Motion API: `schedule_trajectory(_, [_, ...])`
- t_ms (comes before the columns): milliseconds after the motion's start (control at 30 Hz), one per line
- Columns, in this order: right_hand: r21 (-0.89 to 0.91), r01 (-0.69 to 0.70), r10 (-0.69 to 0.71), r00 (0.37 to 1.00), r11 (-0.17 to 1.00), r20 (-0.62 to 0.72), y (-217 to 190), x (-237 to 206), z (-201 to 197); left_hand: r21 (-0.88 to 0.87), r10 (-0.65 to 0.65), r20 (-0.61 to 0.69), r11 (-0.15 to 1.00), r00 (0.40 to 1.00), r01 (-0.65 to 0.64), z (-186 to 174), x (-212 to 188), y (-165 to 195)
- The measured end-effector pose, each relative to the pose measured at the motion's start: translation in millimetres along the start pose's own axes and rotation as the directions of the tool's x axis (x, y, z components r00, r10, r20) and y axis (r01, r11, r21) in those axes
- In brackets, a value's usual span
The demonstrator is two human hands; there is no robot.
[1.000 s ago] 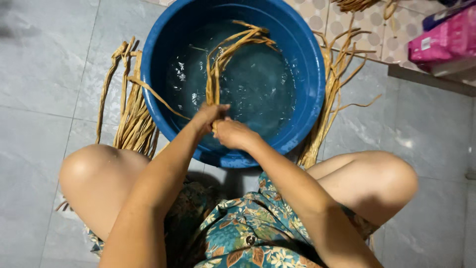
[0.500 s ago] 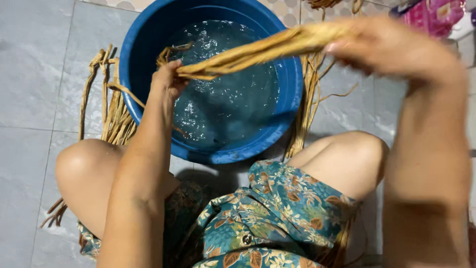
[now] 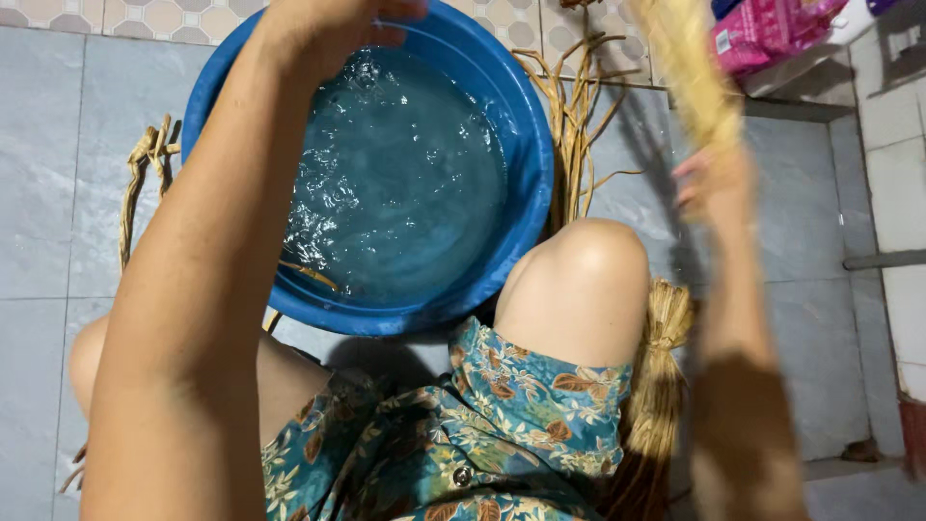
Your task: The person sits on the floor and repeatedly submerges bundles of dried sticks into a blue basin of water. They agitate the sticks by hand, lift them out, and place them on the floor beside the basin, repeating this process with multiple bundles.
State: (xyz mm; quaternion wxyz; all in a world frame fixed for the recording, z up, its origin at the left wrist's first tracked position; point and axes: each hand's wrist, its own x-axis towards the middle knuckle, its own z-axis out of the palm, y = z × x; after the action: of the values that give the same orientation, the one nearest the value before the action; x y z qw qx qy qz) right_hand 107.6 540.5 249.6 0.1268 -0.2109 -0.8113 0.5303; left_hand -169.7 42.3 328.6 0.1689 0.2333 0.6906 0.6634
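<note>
Right hand: closed about the lower end of a bundle of wet straw-coloured fibre strands, which rises from the fist toward the upper right of the view. The hand and bundle are motion-blurred, so the finger placement cannot be judged; the hold appears to be a full fist rather than a pinch.

Left hand: raised at the far rim of the blue basin, largely cut off by the top edge of the view. Whether it is open or closed, and whether it holds anything, cannot be told.

The basin stands on the grey tiled floor, between the knees, filled with disturbed water. One stray strand lies at its near inner wall.

Loose dry strands lie on the floor by the basin's left edge; more lie at its right edge. A tied bundle rests beside the right knee.

Judgement: for good handling, the fist should stay tight near the bundle's end so no strands slip out, and the bundle should be kept over or close to the basin so run-off falls into the water, not onto the tiles.
</note>
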Motion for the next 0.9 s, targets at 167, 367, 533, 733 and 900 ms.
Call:
schedule_trajectory(167, [-0.108,-0.349,0.363,0.919,0.931,0.157,94,-73,124,0.238,-0.184,-0.116,0.949,0.976,0.207,-51,-57,-10])
schedule_trajectory(367, [-0.438,-0.385,0.542,0.775,0.812,0.324,90,-3,84,0.259,-0.329,-0.490,0.829,0.808,0.495,-204,-172,-34])
schedule_trajectory(533, [-0.640,-0.208,0.522,0.777,0.740,0.351,91,31,92,0.048,-0.370,-0.620,0.863,0.692,0.504,-273,-254,-87])
schedule_trajectory(733, [-0.407,0.045,0.153,0.885,0.912,0.439,-20,118,76,0.055,-0.573,-0.481,0.736,0.663,0.675,-232,-283,-162])
schedule_trajectory(900, [-0.204,0.252,-0.087,0.803,0.946,0.589,-183,92,152,-0.101,-0.602,-0.397,0.779,0.693,0.619,-193,-271,-207])
